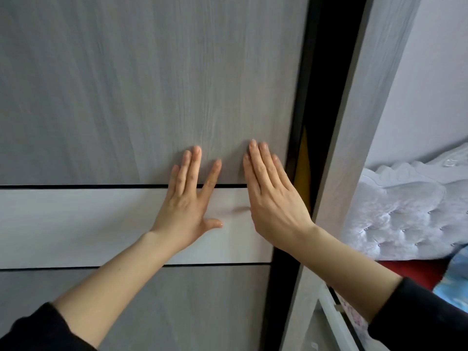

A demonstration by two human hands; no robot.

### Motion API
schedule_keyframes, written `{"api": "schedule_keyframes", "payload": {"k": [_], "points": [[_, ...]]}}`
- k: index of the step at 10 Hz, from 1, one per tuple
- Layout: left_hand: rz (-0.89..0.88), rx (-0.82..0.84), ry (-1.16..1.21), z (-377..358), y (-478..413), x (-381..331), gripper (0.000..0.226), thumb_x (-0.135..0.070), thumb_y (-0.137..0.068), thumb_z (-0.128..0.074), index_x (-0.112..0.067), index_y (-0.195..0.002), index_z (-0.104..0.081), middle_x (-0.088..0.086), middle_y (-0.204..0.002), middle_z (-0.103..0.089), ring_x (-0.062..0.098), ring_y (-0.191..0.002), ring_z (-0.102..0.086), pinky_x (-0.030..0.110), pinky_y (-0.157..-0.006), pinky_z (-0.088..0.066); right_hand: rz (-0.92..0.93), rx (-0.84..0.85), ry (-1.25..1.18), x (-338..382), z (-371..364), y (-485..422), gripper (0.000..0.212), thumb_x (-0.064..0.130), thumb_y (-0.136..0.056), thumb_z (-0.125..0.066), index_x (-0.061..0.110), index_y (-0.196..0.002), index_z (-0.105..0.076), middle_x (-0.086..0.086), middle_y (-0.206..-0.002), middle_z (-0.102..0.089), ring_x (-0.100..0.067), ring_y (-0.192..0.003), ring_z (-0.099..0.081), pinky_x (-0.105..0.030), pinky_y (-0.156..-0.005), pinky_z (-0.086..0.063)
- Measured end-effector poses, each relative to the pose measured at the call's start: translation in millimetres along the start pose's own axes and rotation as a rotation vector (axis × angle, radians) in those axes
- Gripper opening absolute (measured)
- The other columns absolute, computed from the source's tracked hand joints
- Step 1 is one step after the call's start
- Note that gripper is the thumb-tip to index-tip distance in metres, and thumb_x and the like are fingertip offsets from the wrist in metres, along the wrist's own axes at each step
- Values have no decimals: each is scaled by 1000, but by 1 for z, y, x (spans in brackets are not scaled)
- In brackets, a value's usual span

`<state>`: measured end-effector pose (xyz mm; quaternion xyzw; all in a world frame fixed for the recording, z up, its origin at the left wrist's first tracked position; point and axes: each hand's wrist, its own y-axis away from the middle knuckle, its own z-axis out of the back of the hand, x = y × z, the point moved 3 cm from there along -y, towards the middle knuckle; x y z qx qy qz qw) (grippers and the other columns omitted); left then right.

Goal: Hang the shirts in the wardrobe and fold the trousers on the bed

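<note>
A grey wood-grain sliding wardrobe door [126,84] with a pale horizontal band fills most of the view. My left hand [190,198] lies flat on the door, fingers spread, holding nothing. My right hand [273,198] presses flat beside it near the door's right edge, also holding nothing. To the right of the door a narrow dark gap [321,97] shows the wardrobe's inside, with a sliver of yellow cloth [304,168] in it. No shirts or trousers are plainly in view.
The grey wardrobe side frame [359,122] stands just right of the gap. Beyond it is a white tufted headboard [400,211] of the bed, with red [415,272] and blue bedding [455,282] below. A pale wall lies behind.
</note>
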<state>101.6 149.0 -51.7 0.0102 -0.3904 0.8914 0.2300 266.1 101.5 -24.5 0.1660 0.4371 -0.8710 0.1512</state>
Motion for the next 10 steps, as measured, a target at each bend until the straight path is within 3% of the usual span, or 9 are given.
{"api": "schedule_keyframes", "payload": {"k": [1, 3, 7, 8, 9, 10], "points": [[-19, -19, -1, 0, -7, -17, 138, -61, -47, -83, -13, -151, -6, 23, -154, 9, 38, -143, 11, 53, -111, -5, -58, 23, -48, -10, -4, 6, 76, 0, -80, -49, -10, -146, -12, -29, -155, -9, -41, -145, -7, -46, -117, -8], [-28, -20, 51, -5, -20, -45, 137, -59, -48, -83, -16, -151, -5, 19, -155, 12, 30, -142, 26, 50, -109, 3, -121, 28, -118, -30, -3, 17, 69, 0, -81, -54, -15, -142, -26, -33, -152, -18, -44, -143, -16, -42, -116, -17], [-38, -21, 50, -9, -25, -53, 136, -64, -49, -80, -17, -152, -5, 20, -155, 14, 30, -142, 26, 49, -108, 6, -157, 41, -135, -32, -7, 20, 67, 2, -80, -61, -18, -138, -34, -37, -148, -23, -48, -140, -22, -44, -114, -22], [-44, -33, 38, -9, -26, -52, 136, -67, -49, -78, -17, -152, -4, 17, -154, 23, 29, -142, 26, 47, -109, 6, -162, 97, -252, -36, -1, 22, 73, 8, -79, -70, -13, -140, -34, -32, -151, -21, -44, -142, -20, -41, -113, -26], [-63, -63, 21, -14, -24, -50, 138, -72, -46, -76, -18, -152, -4, 16, -156, 18, 29, -143, 22, 48, -114, 6, -233, 84, -519, -44, 20, 25, 76, 22, -84, -72, 0, -146, -33, -16, -157, -22, -29, -146, -20, -31, -114, -26], [-47, -60, 36, -14, -23, -50, 140, -74, -43, -76, -18, -151, -7, 19, -156, 3, 33, -144, 12, 48, -114, -2, -474, -199, -862, -62, 64, 23, 62, 29, -82, -73, 10, -136, -49, -3, -144, -46, -13, -133, -42, -26, -107, -38]]}}
